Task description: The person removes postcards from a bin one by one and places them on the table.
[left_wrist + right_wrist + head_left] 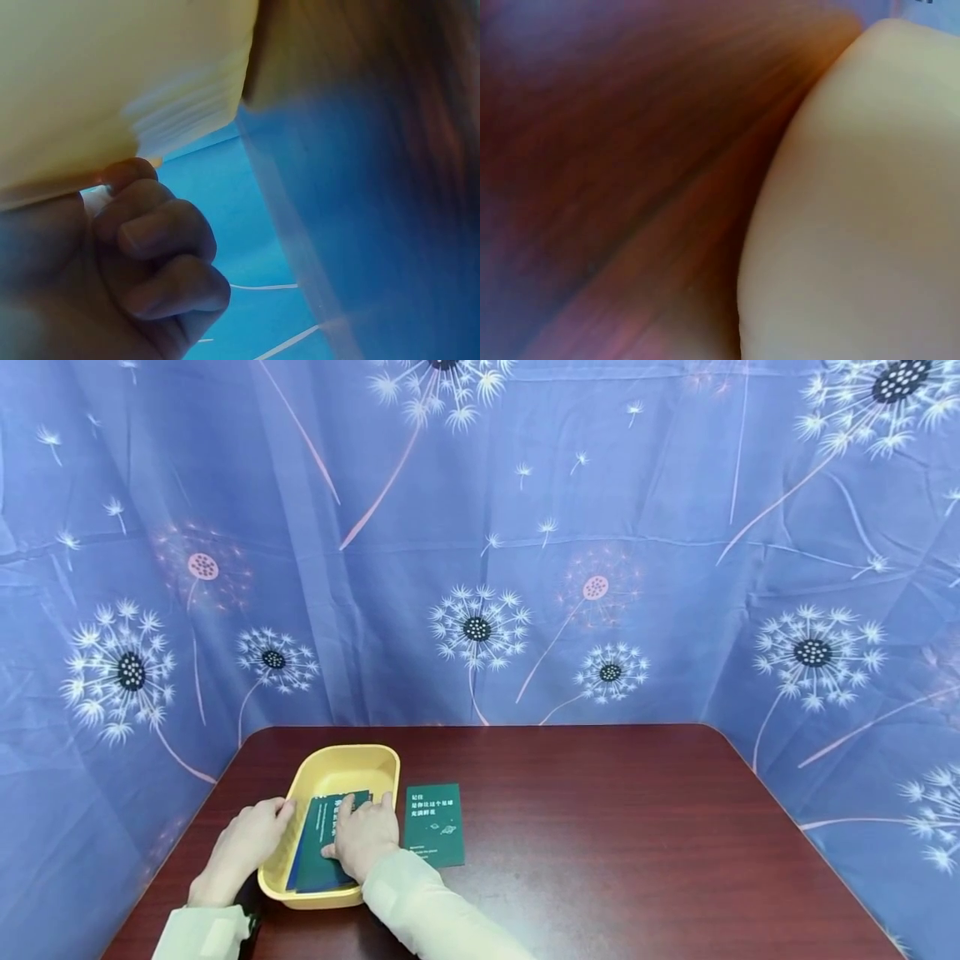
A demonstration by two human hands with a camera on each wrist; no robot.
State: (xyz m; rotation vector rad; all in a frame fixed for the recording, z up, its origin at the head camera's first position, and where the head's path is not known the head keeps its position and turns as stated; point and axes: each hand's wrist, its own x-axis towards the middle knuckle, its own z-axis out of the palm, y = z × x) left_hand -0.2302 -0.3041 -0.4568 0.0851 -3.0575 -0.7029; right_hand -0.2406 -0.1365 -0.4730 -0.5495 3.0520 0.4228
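A yellow plastic tray (330,759) sits on the left of the table with several cards inside. On top is a green card (321,858) with white writing; a blue edge shows beneath it. My left hand (251,839) grips the tray's left rim between thumb and forefinger; the left wrist view shows its other fingers (184,281) curled below the tray wall (112,82). Over the green card, my right hand (367,835) rests with fingers spread. The right wrist view holds mostly the tray's outer wall (862,202), with the right hand out of sight.
Another green card (435,822) with white text and small planet drawings lies right of the tray, partly behind the right forearm. The dark red-brown wooden table (637,835) extends to the right. A blue curtain (525,510) with dandelion prints hangs behind the table and along its sides.
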